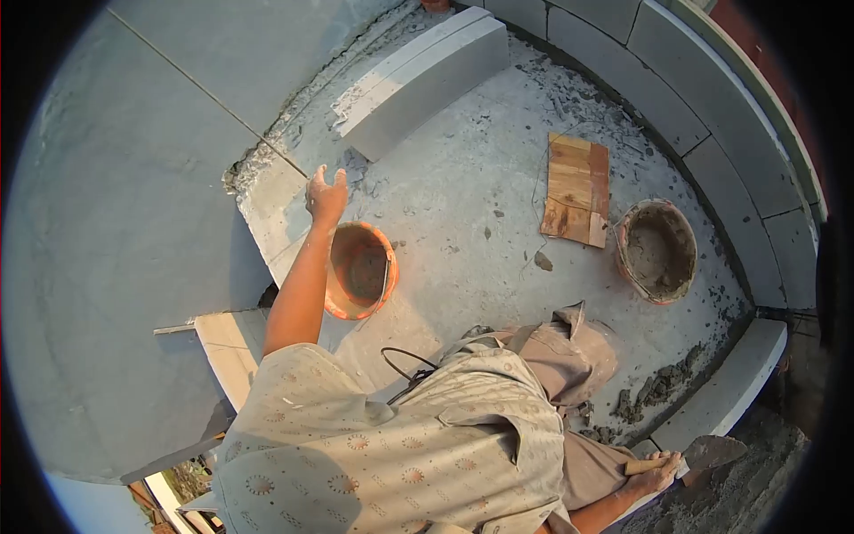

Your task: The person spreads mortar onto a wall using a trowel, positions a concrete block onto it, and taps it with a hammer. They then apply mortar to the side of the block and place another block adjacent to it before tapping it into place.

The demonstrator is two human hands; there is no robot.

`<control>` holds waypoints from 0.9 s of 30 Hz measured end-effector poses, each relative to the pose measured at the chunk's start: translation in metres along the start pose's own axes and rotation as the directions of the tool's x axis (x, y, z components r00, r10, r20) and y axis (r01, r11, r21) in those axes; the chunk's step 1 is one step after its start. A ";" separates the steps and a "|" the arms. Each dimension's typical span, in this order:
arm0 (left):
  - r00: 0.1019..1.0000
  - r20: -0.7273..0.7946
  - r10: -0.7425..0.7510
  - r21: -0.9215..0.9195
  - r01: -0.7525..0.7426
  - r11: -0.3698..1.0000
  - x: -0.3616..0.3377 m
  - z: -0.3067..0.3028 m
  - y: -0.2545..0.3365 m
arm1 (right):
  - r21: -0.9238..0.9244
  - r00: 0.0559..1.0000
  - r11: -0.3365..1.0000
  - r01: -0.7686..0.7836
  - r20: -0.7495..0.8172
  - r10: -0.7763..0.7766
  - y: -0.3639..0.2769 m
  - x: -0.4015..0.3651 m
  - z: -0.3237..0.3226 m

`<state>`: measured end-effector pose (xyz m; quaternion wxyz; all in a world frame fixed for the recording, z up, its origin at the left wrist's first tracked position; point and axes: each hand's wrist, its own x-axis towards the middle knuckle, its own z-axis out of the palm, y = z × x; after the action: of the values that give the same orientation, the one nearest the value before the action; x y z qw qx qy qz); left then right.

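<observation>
— Left hand?
— Open, fingers spread, holding nothing, just past the far rim of the orange bucket.
— Right hand?
— Clenched around the trowel handle, well right of the orange bucket, nearer the body.

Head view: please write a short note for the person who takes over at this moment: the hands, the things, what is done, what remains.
Left hand: open and raised, holds nothing, just beyond the orange bucket.
Right hand: fingers shut on the handle of the trowel, low at the floor's edge.
Things: second bucket holds mortar; wooden board lies beside it; mortar pile lies on the floor.
Done: the block wall stands jointed.
Left, probably: one loose block lies on the floor, not yet laid.
</observation>
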<state>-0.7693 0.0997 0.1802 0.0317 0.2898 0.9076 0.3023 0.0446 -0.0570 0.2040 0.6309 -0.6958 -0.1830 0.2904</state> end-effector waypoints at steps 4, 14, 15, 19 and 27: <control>0.756 0.019 -0.655 0.404 0.593 0.697 -0.036 -0.058 -0.132 | -0.001 0.999 0.999 -0.033 -0.035 0.033 -0.002 0.001 0.009; 0.507 0.846 -0.164 -0.346 0.757 0.554 -0.068 -0.009 -0.098 | -0.072 0.996 0.996 -0.058 -0.070 0.053 -0.015 -0.014 0.003; 0.500 0.866 -0.025 -0.389 0.703 0.596 -0.057 -0.008 -0.039 | -0.085 0.995 0.995 -0.044 -0.091 0.036 -0.030 -0.026 0.012; 0.315 0.885 0.342 -0.458 0.459 0.761 -0.048 0.015 0.178 | -0.266 0.990 0.959 -0.097 -0.128 0.064 -0.046 -0.035 -0.008; -0.255 0.761 0.597 -0.555 0.221 0.802 -0.311 0.144 0.398 | -0.587 0.883 0.660 -0.468 -0.289 0.369 0.029 -0.114 -0.059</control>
<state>-0.2759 0.2646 0.2516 0.7447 0.5396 0.3452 0.1873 -0.0087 -0.1774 0.1969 0.2815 -0.9106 -0.0595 0.2965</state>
